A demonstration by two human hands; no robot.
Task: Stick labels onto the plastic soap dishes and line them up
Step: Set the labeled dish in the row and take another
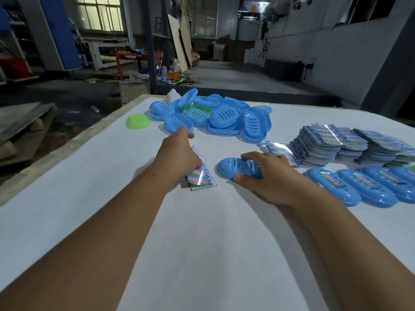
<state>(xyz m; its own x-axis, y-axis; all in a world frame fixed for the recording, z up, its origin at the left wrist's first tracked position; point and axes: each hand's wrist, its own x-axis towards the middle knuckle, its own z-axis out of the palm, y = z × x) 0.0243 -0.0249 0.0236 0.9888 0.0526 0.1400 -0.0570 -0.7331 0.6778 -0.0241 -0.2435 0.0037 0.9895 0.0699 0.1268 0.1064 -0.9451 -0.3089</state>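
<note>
1. Right hand [267,173]: fingers and thumb curled over an unlabelled blue soap dish [235,168] lying face down on the white tabletop [202,243], just left of the finished row.
2. Left hand [177,153]: gripping a small fan of labels [201,179] that rests on the tabletop.
3. Labelled dishes [332,185]: at least four lined up at right, each bearing a label; this part is done.
4. Unlabelled pile [215,117]: many blue dishes heaped at the far edge, with a green dish [137,121] apart; these remain.
5. Label stacks [336,142]: large supply, far right; judged early in the task.
</note>
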